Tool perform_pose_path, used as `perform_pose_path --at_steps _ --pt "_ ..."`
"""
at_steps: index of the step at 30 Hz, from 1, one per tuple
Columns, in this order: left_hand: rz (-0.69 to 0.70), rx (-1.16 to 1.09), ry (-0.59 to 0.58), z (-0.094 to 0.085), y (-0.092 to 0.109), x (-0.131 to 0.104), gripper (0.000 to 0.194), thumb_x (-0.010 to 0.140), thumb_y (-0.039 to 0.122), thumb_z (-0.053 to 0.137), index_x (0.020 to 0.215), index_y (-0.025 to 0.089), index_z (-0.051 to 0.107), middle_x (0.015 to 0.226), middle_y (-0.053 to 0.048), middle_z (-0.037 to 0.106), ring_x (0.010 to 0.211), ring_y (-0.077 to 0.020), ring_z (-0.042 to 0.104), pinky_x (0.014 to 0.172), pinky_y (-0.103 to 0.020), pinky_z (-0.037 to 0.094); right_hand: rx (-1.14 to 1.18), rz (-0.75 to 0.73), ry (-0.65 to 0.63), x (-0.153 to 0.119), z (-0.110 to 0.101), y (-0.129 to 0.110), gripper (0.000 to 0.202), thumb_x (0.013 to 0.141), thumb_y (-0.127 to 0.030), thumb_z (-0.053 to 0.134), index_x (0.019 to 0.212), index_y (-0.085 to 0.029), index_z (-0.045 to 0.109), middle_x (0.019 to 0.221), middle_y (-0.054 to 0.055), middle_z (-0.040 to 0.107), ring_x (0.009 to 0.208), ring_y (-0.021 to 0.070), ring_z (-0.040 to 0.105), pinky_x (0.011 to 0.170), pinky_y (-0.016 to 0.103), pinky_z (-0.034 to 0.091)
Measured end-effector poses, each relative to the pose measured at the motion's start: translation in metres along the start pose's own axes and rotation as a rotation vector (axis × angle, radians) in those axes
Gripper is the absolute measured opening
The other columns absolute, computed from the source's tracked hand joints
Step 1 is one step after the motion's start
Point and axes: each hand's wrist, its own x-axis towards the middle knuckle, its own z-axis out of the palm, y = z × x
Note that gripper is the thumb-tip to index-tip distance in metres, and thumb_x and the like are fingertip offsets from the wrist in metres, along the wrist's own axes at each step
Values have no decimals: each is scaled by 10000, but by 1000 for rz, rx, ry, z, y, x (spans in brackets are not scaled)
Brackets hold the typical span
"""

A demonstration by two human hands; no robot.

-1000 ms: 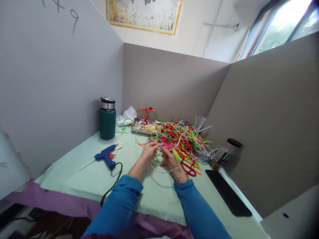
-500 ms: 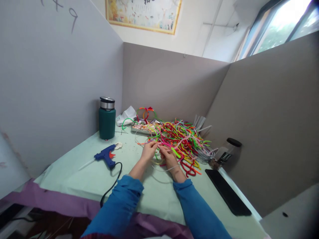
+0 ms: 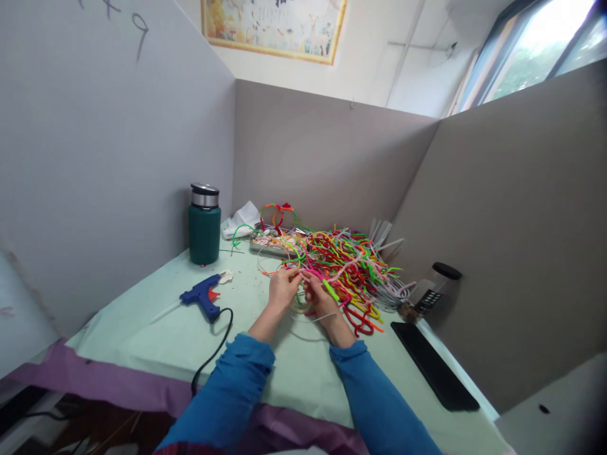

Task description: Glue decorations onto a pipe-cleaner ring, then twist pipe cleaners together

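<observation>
My left hand [image 3: 283,287] and my right hand [image 3: 321,296] meet fingertip to fingertip above the table. Both are closed in a pinch on a pink pipe cleaner [image 3: 317,274], whose ends are partly hidden by the fingers. A bright green fuzzy piece [image 3: 331,290] shows just right of my right fingers. Below the hands, a thin pale wire [image 3: 310,320] curves across to my right wrist. Right behind them spreads a big heap of coloured pipe cleaners [image 3: 348,256], with a dark red bent one [image 3: 363,325] at its near edge.
A blue glue gun [image 3: 202,297] with a black cord lies at left, a green flask [image 3: 204,227] behind it. A metal tray [image 3: 268,251] of small pieces and pipe-cleaner rings [image 3: 274,213] stand at the back. At right are a clear jar [image 3: 429,294] and a black slab [image 3: 434,366].
Both hands stay together on the pink pipe cleaner, with only slight finger shifts. The thin pale wire below them has moved up a little.
</observation>
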Motion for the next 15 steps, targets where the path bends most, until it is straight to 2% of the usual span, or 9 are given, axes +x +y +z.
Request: perform_pose_path --at_steps 4,9,12,15 --pt "-54 -36 -2 -2 0 0 150 741 214 619 829 212 741 795 -53 678 795 -177 564 715 -225 396 42 35 -58 -4 3 -4 435 730 -475 651 1098 -243 641 739 6 576 541 97 440 473 224 355" --pt "-59 78 -60 -4 -2 1 258 833 256 474 848 191 723 806 -43 685 767 -156 554 684 -214 388 94 39 -35 -8 5 -5 290 694 -378 709 946 -235 686 731 0 607 549 91 463 494 218 375" --pt "-166 59 -18 -5 -7 3 246 812 275 493 778 169 712 670 -24 638 661 -139 529 582 -201 354 89 37 -26 -8 5 -5 273 660 -334 737 907 -228 692 715 -6 617 539 85 467 493 215 367" --pt "-334 -123 -20 -4 -11 5 231 764 349 571 737 153 689 497 16 505 517 -117 465 472 -196 281 36 27 -45 -8 4 -3 345 674 -332 719 1004 -240 677 699 -11 613 519 84 456 470 217 341"
